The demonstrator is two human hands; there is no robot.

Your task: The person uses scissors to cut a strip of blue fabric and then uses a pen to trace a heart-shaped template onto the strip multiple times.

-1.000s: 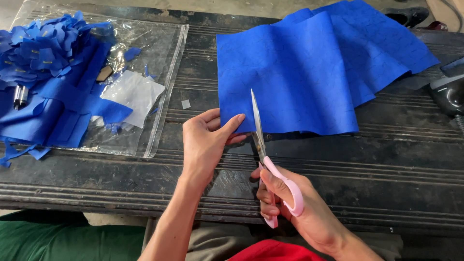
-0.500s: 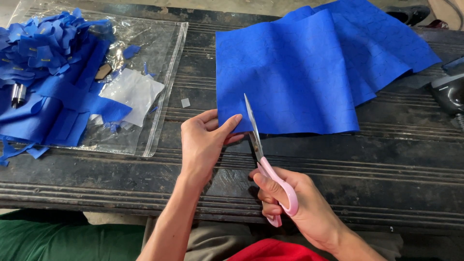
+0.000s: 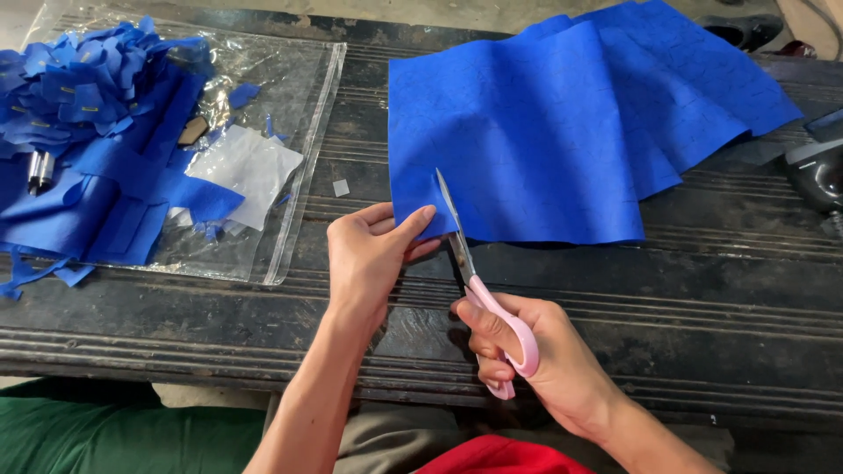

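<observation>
Left hand [image 3: 373, 254] pinches blue fabric [image 3: 562, 132]; right hand [image 3: 536, 360] grips pink scissors [image 3: 479, 290].

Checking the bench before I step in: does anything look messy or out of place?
Yes: small blue fabric scraps are strewn off the heap of cut blue pieces across the clear plastic sheet, and one pale offcut lies alone on the dark table.

Soft, even daylight falls on my workbench [image 3: 615, 290], bright without harsh contrast. My hands cast only faint shadows on the dark wood. Glare streaks the clear plastic bag [image 3: 290, 96] at upper left, and the blue fabric sheet [image 3: 544, 132] reads vivid and sharp. Focus holds throughout, with slight wide-angle stretching near the frame's edges.
</observation>
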